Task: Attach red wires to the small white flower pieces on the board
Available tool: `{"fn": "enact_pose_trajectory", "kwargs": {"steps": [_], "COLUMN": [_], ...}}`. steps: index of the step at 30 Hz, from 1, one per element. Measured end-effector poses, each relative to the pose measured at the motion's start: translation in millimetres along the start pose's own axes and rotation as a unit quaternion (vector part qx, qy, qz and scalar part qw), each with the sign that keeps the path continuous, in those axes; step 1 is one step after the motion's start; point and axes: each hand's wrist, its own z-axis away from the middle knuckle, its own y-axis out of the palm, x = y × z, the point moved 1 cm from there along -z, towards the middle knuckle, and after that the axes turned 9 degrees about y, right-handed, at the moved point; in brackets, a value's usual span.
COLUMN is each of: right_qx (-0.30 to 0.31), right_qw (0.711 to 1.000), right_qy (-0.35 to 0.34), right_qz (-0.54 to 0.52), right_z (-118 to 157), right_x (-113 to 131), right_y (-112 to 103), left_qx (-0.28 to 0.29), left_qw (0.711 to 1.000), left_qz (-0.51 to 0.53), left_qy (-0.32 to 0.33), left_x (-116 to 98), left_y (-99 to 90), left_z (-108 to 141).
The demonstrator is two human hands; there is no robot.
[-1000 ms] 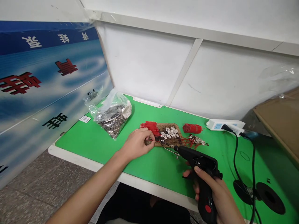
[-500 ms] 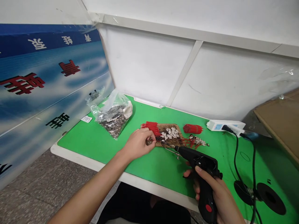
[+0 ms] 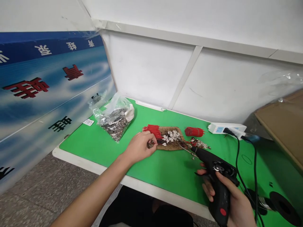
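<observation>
My right hand (image 3: 233, 192) is wrapped round the grip of a black soldering gun (image 3: 213, 162), with a finger by its trigger. The gun's thin metal tip and solder feed tube reach over the right part of a brown, scorched board (image 3: 174, 146). My left hand (image 3: 141, 144) rests at the board's left front corner, thumb and forefinger pinched on the end of a red wire (image 3: 157, 143). Behind those fingers a row of red wires (image 3: 152, 128) lies on the board. Small silvery metal tabs (image 3: 172, 135) are spread beside them, one close to the pinched wire.
A clear bag of metal parts (image 3: 115, 123) stands at left. Beyond the board lie a red wire bundle (image 3: 194, 131) and a pile of wired tabs (image 3: 200, 143). A power strip (image 3: 226, 128), black cables (image 3: 255, 170), a solder spool (image 3: 282, 206) and a cardboard box (image 3: 281, 116) occupy the right.
The soldering gun in my right hand has drawn back to the right, its tip away from my left fingers. My left hand keeps its pinch at almost the same spot.
</observation>
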Motion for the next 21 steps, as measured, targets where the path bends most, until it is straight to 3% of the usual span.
{"fn": "enact_pose_trajectory", "kwargs": {"steps": [5,13,21], "right_qx": [0.003,0.055,0.06], "right_qw": [0.996,0.987,0.981], "right_qy": [-0.068,-0.065,-0.065], "right_qz": [-0.061,-0.139,-0.173], "right_z": [-6,-10,-13], "right_x": [4,5,3], "right_y": [-8,-11,-18], "left_qx": [0.003,0.006,0.007], "left_qw": [1.0,1.0,1.0], "left_qz": [-0.005,-0.011,-0.016], "left_qy": [0.002,0.008,0.013], "left_x": [2,2,1], "left_y": [0.7,1.3,0.8], "left_z": [0,-1,-1]}}
